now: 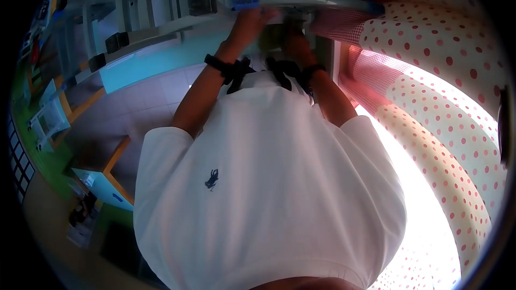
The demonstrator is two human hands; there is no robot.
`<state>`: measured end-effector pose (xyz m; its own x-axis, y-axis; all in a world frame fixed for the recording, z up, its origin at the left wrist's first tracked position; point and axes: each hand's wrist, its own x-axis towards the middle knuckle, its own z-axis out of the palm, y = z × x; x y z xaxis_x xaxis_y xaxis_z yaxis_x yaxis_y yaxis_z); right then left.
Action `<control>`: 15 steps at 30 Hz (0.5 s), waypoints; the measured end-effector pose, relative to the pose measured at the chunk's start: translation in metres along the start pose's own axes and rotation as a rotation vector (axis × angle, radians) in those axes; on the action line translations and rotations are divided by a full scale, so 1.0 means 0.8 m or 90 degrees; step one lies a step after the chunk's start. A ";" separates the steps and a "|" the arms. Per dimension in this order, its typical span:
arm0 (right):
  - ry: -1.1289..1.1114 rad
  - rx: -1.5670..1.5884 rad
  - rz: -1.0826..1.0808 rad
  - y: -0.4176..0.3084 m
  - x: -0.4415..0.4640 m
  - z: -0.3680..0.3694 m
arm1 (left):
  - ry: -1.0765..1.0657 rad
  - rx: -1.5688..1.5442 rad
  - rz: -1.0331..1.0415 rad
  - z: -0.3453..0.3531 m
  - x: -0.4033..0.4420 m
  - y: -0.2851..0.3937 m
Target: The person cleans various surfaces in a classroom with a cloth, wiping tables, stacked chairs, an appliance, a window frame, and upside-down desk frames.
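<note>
At the top of the head view my left hand (255, 23) is by a pale curved metal rail (317, 1), just under a blue band (245, 1) on it. Motion smears its fingers, so their grip does not show. In shadow to its right, my right hand (295, 42) has its fingers curled at a dull yellow-green thing (272, 37), too dark and blurred to name. Both wrists carry black bands; dark straps hang between the forearms, in front of the white shirt (269, 182).
Grey metal furniture legs with black end caps (202, 4) crowd the upper left, beside a light-blue panel (145, 67). Desks with wooden edges (105, 182) stand on the left over tiled floor. Dotted curtains (430, 48) hang close on the right before a bright window.
</note>
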<state>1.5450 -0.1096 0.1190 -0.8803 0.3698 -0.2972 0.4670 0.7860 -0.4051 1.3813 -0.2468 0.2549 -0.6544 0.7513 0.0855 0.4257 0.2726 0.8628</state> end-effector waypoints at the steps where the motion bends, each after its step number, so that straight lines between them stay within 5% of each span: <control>1: 0.001 -0.001 -0.002 -0.017 0.001 -0.007 | 0.002 0.000 0.000 -0.001 -0.001 -0.003; 4: -0.158 -0.018 0.045 -0.036 0.006 -0.019 | 0.005 0.012 0.031 -0.003 0.002 0.003; 10: 0.054 0.001 -0.216 -0.017 0.000 -0.006 | 0.029 -0.020 0.098 -0.006 0.003 0.002; 13: -0.146 -0.158 -0.089 0.015 -0.003 -0.008 | 0.040 -0.018 0.124 -0.006 0.003 -0.002; 15: 0.047 -0.072 -0.110 0.042 0.010 0.021 | -0.005 -0.014 0.083 -0.008 0.004 0.001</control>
<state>1.5547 -0.0887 0.0883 -0.9519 0.2576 -0.1660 0.3007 0.8895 -0.3442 1.3754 -0.2481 0.2594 -0.5892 0.7844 0.1940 0.4932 0.1589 0.8553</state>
